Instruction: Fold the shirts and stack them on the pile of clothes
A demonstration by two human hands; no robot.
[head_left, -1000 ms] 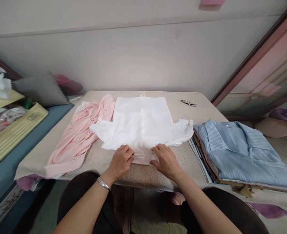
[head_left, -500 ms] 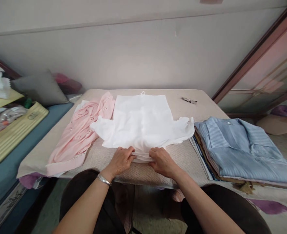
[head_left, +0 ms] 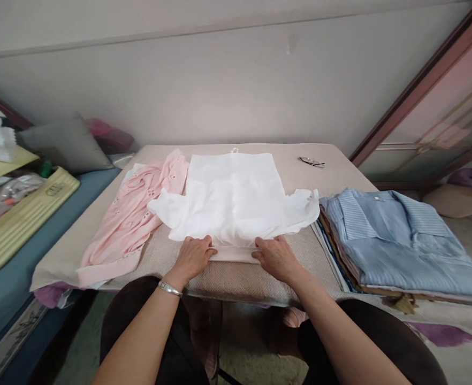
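Note:
A white short-sleeved blouse [head_left: 236,198] lies spread on the covered table [head_left: 300,278], its sleeves out to both sides and its near edge toward me. My left hand [head_left: 193,256] pinches the left end of that near edge between thumb and fingers. At the right end, my right hand [head_left: 276,258] grips the same edge in a similar pinch. Between the two hands the band of cloth is pulled straight and flat. A pink garment with cut-out embroidery [head_left: 135,214] lies loosely to the left, touching the white sleeve.
On the right sits a stack of folded clothes with a light blue striped shirt [head_left: 404,251] on top. Eyeglasses [head_left: 311,162] rest near the table's back right. At left are a yellow container [head_left: 31,224] and a grey cushion [head_left: 69,144]. A wall [head_left: 220,91] stands behind.
My hands have moved apart along the blouse's near edge. The bunched cloth between them is now a straight, flat band.

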